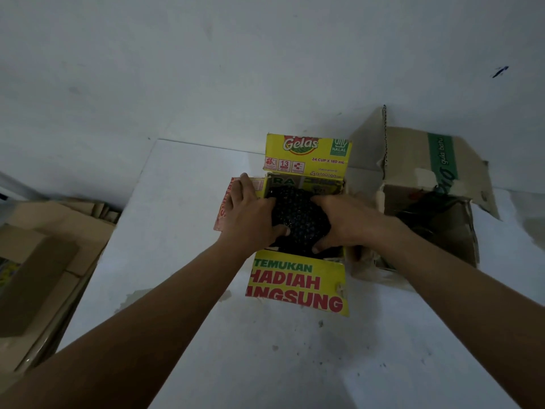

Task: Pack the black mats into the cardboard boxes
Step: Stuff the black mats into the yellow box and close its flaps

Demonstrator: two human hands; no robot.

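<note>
White desk [182, 202] against a pale wall: both hands on a black mat [298, 219] in an open yellow box [306, 154].
The yellow box stands near the desk's far edge, flaps spread, with the rolled black mat bulging from its opening. The left hand [250, 214] lies along the box's left wall, fingers [244, 181] fairly straight, thumb pressing the mat. The right hand [345, 222] grasps the mat, fingers [320, 200] curled over it. A torn brown box [413, 160] touches the yellow one on its right; cardboard pieces [38, 261] lie past the left edge.
</note>
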